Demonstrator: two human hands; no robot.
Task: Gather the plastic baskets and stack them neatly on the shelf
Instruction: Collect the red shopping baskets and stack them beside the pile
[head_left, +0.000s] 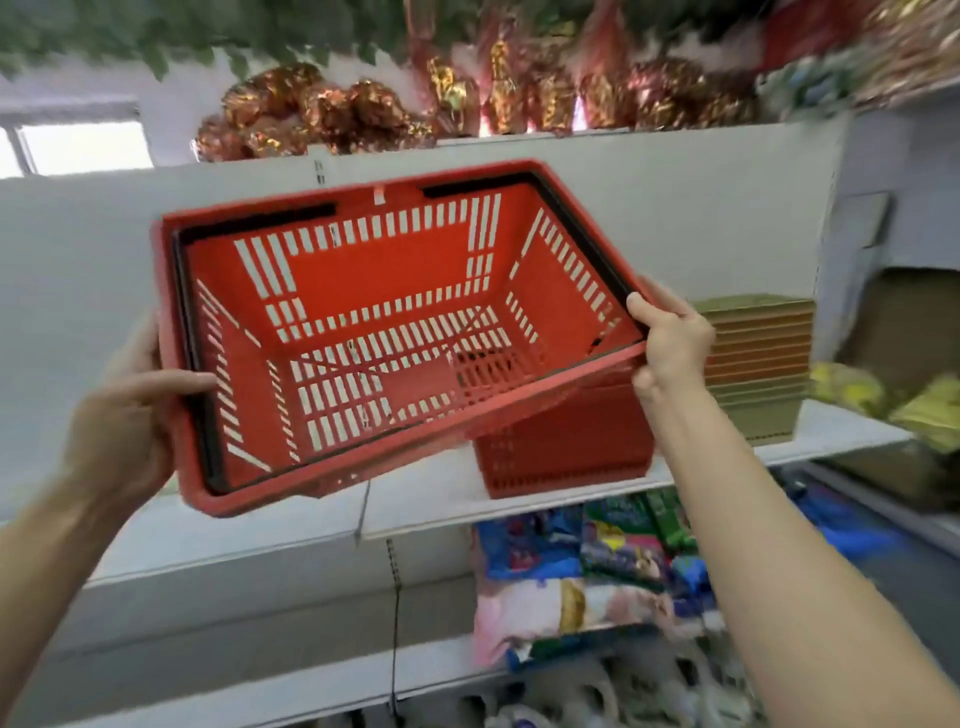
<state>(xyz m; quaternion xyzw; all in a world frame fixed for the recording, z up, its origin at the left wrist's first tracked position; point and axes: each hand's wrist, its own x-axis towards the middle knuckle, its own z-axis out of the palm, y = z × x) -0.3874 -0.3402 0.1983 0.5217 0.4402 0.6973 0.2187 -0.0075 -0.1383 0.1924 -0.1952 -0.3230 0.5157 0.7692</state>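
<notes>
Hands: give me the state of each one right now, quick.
Left hand: closed on the left rim of the red basket.
Right hand: closed on the basket's right rim.

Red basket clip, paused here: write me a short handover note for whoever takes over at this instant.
Left hand: grip on the left rim of the red basket.
Right hand: grip on the right rim of the same basket.
The basket is empty, in the air and tilted so its opening faces the camera, in front of the white shelf.
Done: a stack of red baskets already stands on the shelf, partly hidden behind the held one, next to a pile of gold boxes.
Left: lower the held basket onto the stack. Whether more baskets remain elsewhere cannot be told.
</notes>
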